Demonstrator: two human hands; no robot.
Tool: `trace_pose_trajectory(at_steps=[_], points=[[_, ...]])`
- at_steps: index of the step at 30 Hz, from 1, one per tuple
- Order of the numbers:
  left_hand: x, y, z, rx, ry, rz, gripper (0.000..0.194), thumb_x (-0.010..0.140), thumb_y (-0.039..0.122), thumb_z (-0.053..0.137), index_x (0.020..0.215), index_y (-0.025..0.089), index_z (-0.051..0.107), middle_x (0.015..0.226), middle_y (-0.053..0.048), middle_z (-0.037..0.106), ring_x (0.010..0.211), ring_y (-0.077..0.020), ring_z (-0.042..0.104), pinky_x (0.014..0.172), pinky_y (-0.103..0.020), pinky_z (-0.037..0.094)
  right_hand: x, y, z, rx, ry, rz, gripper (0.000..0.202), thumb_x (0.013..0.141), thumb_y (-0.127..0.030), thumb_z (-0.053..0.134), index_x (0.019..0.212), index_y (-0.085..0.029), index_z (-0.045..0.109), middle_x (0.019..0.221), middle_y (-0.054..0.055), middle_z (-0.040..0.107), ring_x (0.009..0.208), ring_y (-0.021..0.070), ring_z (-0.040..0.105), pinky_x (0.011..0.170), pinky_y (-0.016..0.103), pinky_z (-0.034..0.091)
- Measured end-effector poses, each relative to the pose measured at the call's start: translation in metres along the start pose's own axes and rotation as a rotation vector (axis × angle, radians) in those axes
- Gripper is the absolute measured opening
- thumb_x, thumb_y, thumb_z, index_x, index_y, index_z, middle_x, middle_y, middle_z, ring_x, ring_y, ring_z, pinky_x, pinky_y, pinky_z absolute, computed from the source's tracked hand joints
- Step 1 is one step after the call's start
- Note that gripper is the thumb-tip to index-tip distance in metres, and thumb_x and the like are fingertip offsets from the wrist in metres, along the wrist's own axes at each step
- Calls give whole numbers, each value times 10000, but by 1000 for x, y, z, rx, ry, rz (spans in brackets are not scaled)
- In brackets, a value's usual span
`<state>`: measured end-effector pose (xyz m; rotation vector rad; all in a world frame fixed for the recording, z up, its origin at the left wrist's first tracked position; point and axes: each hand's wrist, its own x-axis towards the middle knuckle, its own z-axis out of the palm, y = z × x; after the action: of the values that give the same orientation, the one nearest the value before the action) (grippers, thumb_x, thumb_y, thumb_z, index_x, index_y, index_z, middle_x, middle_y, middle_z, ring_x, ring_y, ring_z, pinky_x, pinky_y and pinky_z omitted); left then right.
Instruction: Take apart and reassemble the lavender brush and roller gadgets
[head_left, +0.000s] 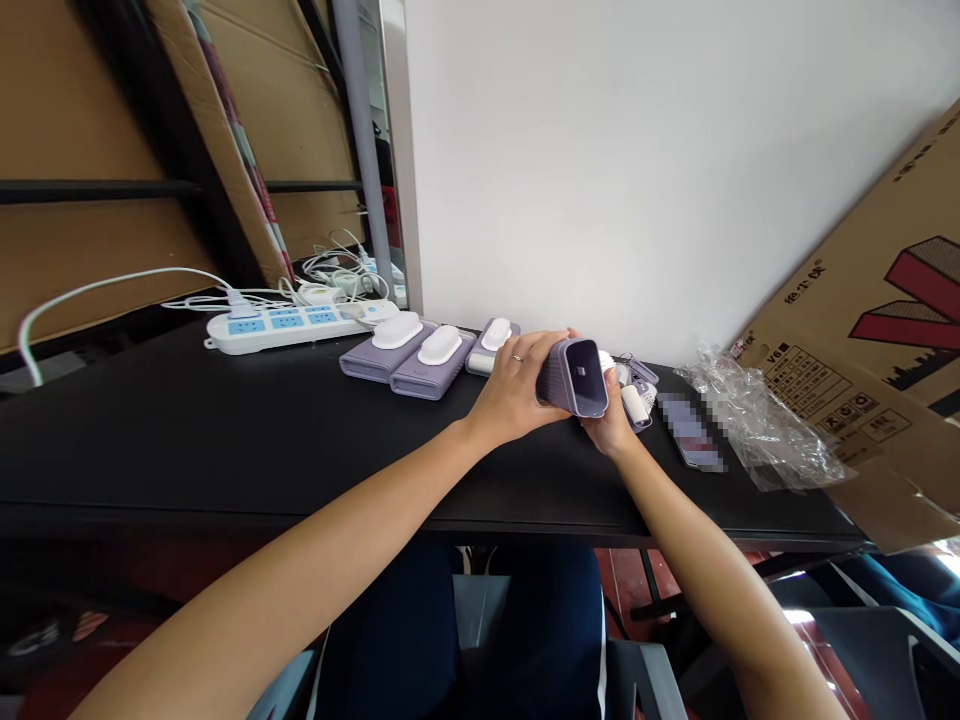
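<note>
Both of my hands hold a purple hollow plastic housing (556, 376) above the black table (247, 440). Its open end faces me, and a small light part shows deep inside. My left hand (516, 385), with a ring on one finger, wraps the ribbed left side. On the other side my right hand (611, 425) grips it from below, close to a white rounded piece (605, 361). Whether that piece is joined to the housing I cannot tell. Just behind the right hand lie purple and white parts (637, 400), partly hidden.
Purple units (427, 383) with white oval pieces on top lie left of my hands. Behind them are a white power strip (300, 328) and tangled cables. A blurred phone (690, 432), clear plastic wrap (765, 425) and a cardboard box (840, 400) are at right. A white wall (600, 180) rises behind.
</note>
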<state>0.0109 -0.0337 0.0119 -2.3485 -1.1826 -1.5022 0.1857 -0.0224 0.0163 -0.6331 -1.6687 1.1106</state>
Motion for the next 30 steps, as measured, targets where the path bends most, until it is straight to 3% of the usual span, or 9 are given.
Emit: trace_pose_trajectory(at_steps=[3, 10, 15, 21, 25, 30], points=[[1, 2, 1, -2, -31, 0, 883, 781, 407, 852, 1529, 282, 400, 1500, -136, 581, 1372, -368, 529, 1174, -564, 382, 1, 3, 1, -41, 47, 6, 918, 934, -875, 258, 1586, -259, 454, 1345, 102, 713, 1265, 308, 680, 979, 459, 613], [-3, 3, 2, 19, -28, -5, 848, 781, 439, 841, 1511, 264, 444, 1487, -136, 594, 1361, -366, 534, 1158, -535, 382, 6, 16, 1, -148, 178, -80, 807, 965, -829, 204, 1321, -254, 645, 1339, 101, 700, 1241, 302, 672, 959, 431, 604], [-4, 0, 6, 15, 34, 35, 805, 806, 442, 810, 1495, 246, 445, 1467, -144, 607, 1345, -354, 550, 1144, -518, 394, 5, 8, 5, -60, 147, -100, 677, 969, -779, 304, 1253, -256, 628, 1300, 89, 706, 1254, 305, 655, 1005, 449, 586], [-3, 3, 4, 24, 0, -9, 773, 808, 473, 805, 1477, 277, 472, 1456, -131, 617, 1348, -356, 556, 1140, -523, 403, 3, 4, 7, -87, 161, -141, 547, 995, -714, 375, 1241, -290, 618, 1262, 57, 707, 1253, 285, 643, 1086, 448, 546], [-5, 0, 6, 14, 34, 56, 822, 806, 445, 815, 1505, 249, 429, 1468, -147, 609, 1343, -349, 562, 1144, -514, 412, 5, 12, 5, -59, 151, -106, 554, 1006, -718, 366, 1274, -309, 625, 1273, 48, 699, 1300, 277, 615, 1101, 432, 535], [-4, -9, 4, -43, 58, 49, 905, 777, 506, 849, 1526, 245, 414, 1485, -156, 605, 1356, -352, 568, 1159, -511, 416, 7, 10, -2, -129, 105, -87, 568, 1001, -750, 387, 1205, -293, 655, 1243, 54, 684, 1172, 238, 641, 1032, 397, 547]])
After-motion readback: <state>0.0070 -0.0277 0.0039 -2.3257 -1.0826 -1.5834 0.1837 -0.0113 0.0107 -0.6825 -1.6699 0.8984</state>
